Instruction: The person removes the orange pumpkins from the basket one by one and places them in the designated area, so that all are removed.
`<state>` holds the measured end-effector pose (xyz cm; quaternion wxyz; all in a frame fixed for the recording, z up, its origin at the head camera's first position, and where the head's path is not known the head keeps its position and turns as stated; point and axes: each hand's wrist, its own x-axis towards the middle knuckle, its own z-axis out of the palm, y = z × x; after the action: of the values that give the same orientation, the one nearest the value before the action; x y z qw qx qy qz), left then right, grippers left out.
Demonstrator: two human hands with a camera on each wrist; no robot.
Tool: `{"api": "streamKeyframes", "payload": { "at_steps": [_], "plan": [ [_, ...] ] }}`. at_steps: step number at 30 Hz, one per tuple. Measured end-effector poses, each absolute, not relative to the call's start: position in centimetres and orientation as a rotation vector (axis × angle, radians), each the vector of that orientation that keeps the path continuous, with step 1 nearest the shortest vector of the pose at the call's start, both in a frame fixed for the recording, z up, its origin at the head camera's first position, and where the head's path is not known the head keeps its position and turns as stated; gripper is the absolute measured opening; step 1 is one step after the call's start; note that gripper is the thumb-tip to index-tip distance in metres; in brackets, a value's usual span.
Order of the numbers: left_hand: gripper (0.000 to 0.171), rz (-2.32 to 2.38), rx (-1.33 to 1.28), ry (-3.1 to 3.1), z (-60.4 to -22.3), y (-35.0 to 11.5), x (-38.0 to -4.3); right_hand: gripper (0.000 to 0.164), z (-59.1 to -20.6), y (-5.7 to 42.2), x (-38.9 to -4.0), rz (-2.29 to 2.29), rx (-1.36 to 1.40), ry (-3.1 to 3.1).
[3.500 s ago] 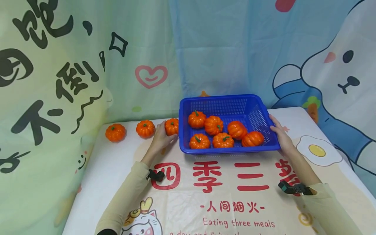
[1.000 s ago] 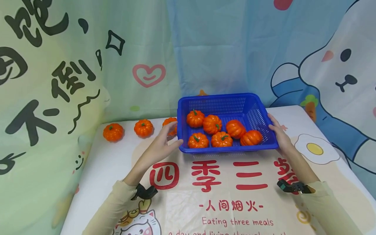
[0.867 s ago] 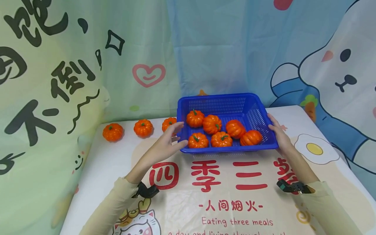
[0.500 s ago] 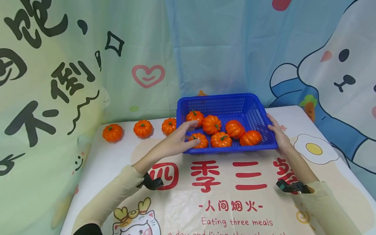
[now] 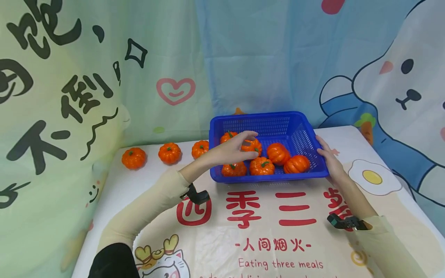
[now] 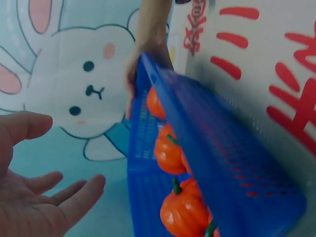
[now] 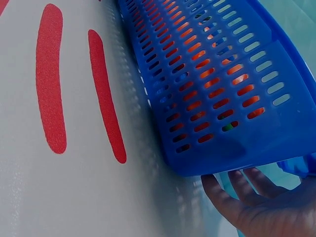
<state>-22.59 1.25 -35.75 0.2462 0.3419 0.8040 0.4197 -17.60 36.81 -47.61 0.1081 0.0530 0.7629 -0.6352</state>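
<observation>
My left hand (image 5: 240, 148) hovers over the left half of the blue plastic basket (image 5: 274, 177), fingers spread and nothing between them. In the left wrist view that hand (image 6: 44, 197) is relaxed, beside the basket's rim. Several small orange pumpkins with green stems lie inside, among them a pumpkin (image 5: 262, 166) near the front wall and another pumpkin (image 5: 296, 164) at the right. My hand and forearm partly cover those on the left. My right hand (image 5: 332, 158) holds the basket's right end; in the right wrist view its fingertips (image 7: 212, 185) touch the end's lower outer side.
Left of the basket, three more orange pumpkins stand in a row on the table: one pumpkin (image 5: 134, 158) at the far left, a middle pumpkin (image 5: 170, 153), and a pumpkin (image 5: 200, 149) close to the basket. A printed curtain (image 5: 250, 77) hangs behind the table.
My left hand has left the pumpkin beside the basket, which stays on the table, and has moved right over the basket. The right hand stays on the basket's right end.
</observation>
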Motion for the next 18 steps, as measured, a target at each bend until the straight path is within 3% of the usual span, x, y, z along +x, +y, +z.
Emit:
{"api": "streamKeyframes", "payload": {
  "at_steps": [11,18],
  "plan": [
    [0.063,0.958,0.933,2.327,-36.1,7.8,-29.5,0.053,-47.5,37.2,-17.5,-1.842,0.179,2.258],
    [0.062,0.905,0.847,2.315,-37.5,10.7,-31.9,0.054,-47.5,36.9,-17.5,-1.873,0.202,2.241]
  ]
}}
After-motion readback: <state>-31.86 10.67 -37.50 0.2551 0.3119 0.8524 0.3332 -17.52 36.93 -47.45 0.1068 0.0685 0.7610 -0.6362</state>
